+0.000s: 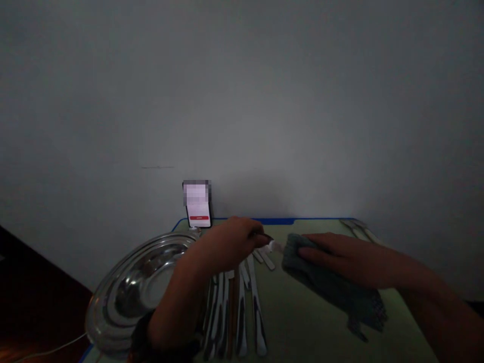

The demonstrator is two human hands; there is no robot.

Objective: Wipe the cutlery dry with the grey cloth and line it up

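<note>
Hands [229,239], utensil [278,247] btwn, cloth [328,282] in R [351,258]

Lit phone [199,212] before grey wall [249,101]

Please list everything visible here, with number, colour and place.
Table: one, greenish with blue edge, foreground
Wall: one, grey, behind table
Phone: one, dark, lit screen, table's back left
Basin: one, silver, table's left
Cutlery: several, silver, table's middle and back right
Stick: at least one, brown, among cutlery
Cord: one, whitish, lower left
Utensil: one, partly hidden, silvery, in left grip
Cloth: one, grey-green, in right grip
Band or cuff: one, black, left forearm
Left grip: one, bare, lower centre
Right grip: one, bare, lower right
</note>
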